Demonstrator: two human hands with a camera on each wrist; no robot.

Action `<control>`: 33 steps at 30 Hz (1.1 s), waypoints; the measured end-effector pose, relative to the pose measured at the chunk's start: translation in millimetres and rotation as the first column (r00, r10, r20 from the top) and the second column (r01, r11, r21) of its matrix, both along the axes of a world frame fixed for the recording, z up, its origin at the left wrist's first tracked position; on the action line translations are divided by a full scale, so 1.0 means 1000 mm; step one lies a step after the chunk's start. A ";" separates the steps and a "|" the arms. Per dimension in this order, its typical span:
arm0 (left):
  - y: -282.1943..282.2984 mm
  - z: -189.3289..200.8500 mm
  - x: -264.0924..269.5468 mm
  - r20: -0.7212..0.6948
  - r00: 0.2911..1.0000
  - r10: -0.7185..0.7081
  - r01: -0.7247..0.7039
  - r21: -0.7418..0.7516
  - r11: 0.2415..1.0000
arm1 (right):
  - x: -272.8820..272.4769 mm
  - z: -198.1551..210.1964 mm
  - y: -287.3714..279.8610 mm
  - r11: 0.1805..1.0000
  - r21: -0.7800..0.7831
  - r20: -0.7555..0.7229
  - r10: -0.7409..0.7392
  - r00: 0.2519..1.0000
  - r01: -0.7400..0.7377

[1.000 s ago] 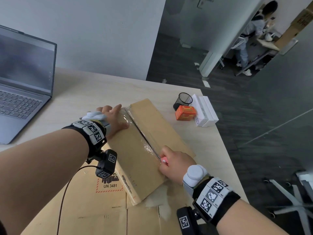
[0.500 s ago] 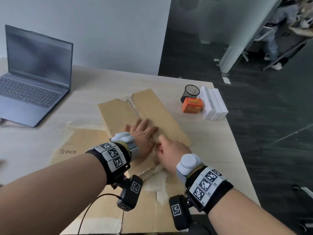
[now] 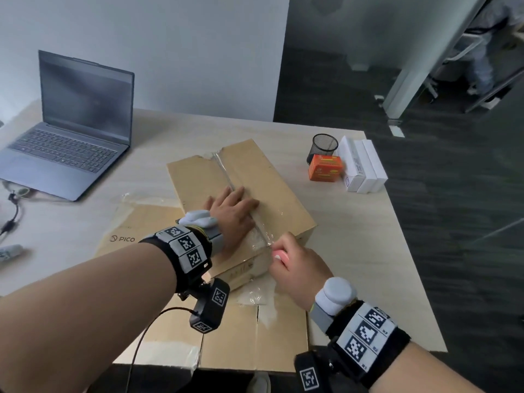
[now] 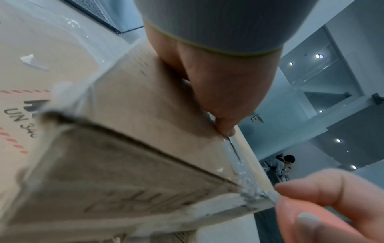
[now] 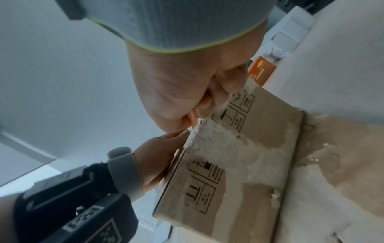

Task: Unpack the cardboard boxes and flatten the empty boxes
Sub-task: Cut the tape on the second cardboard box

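A brown cardboard box (image 3: 263, 177) lies on the table, on top of a flattened carton (image 3: 249, 336). Clear tape (image 3: 226, 177) runs along its top seam. My left hand (image 3: 235, 211) presses flat on the box top beside the seam, fingers straight. At the near end of the seam, my right hand (image 3: 295, 262) grips a pink cutter (image 3: 279, 256). In the right wrist view the right hand (image 5: 187, 92) is curled round the cutter (image 5: 194, 117), whose tip touches the taped top edge of the box (image 5: 259, 131). The left wrist view shows the box (image 4: 124, 148) under my left hand (image 4: 224, 92).
An open laptop (image 3: 73, 126) stands at the back left, with cables (image 3: 11, 211) beside it. A black mesh cup (image 3: 324, 147), a small orange box (image 3: 324, 171) and white boxes (image 3: 363, 165) sit near the table's right edge. A person (image 3: 482, 52) is far behind.
My left hand moved from the box's far left part to the middle of its top. My right hand drew the cutter along the seam to the near edge.
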State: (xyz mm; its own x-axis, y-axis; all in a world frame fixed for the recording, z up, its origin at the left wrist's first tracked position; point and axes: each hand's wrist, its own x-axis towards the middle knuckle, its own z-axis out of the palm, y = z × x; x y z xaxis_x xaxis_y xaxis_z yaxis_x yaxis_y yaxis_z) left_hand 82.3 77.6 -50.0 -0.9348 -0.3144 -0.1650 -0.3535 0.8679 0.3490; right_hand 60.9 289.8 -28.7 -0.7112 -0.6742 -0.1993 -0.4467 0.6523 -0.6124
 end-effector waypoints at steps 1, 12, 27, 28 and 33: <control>0.002 0.006 0.003 -0.038 0.999 0.007 -0.006 0.018 1.000 | 0.002 -0.003 0.008 0.998 -0.060 0.055 -0.033 0.998 0.037; 0.027 0.038 0.020 0.210 0.879 -0.427 0.466 -0.195 0.863 | 0.000 -0.029 0.041 0.904 -0.273 0.350 -0.225 0.909 0.329; 0.030 0.064 -0.006 0.477 0.780 -0.404 0.564 -0.257 0.785 | 0.005 -0.030 0.002 0.779 -0.343 0.594 -0.254 0.763 0.526; 0.030 0.062 -0.006 0.486 0.782 -0.390 0.554 -0.255 0.793 | 0.005 -0.032 0.000 0.778 -0.331 0.597 -0.266 0.757 0.534; 0.032 0.063 -0.009 0.526 0.788 -0.320 0.511 -0.269 0.817 | 0.006 -0.034 -0.002 0.795 -0.326 0.576 -0.263 0.774 0.512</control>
State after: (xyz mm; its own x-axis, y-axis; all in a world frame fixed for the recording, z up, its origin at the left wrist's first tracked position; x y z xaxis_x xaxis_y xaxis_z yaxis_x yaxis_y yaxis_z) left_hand 73.6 110.1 13.4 -0.8406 -0.0371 -0.5403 0.0446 0.9895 -0.1373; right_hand 67.1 287.5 -62.7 -0.8218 -0.4577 -0.3393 0.2161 0.3006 -0.9290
